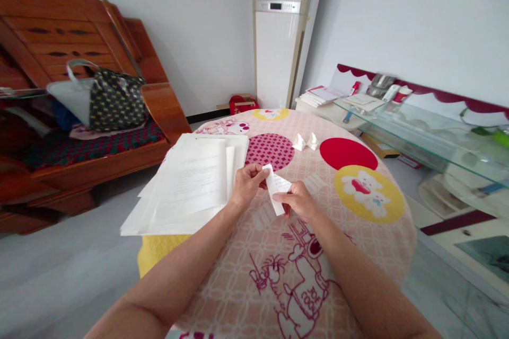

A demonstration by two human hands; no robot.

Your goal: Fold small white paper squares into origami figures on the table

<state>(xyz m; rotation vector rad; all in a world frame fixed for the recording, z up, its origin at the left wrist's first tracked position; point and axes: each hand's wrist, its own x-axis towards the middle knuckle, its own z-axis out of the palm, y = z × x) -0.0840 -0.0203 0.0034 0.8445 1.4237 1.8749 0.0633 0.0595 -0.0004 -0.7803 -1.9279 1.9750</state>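
Between my two hands is a small folded piece of white paper (275, 194), with faint writing on the part that sticks out to the right. My left hand (248, 184) pinches its upper end between thumb and fingers. Lower down, my right hand (299, 200) grips its edge, thumb on top. The paper is held over the round table with its patterned pink cloth (242, 275). Beyond my hands, two small folded white paper shapes (305, 142) stand side by side on the cloth. Left of my left hand lies a stack of white paper sheets (191, 180), the top ones printed.
A wooden bench (79, 26) with a dark patterned bag (117, 100) is at the left. On the right, a glass-topped cabinet (433, 132) carries papers, a red-and-white cup (402, 94) and other items. A tall white air conditioner (276, 53) stands in the back corner.
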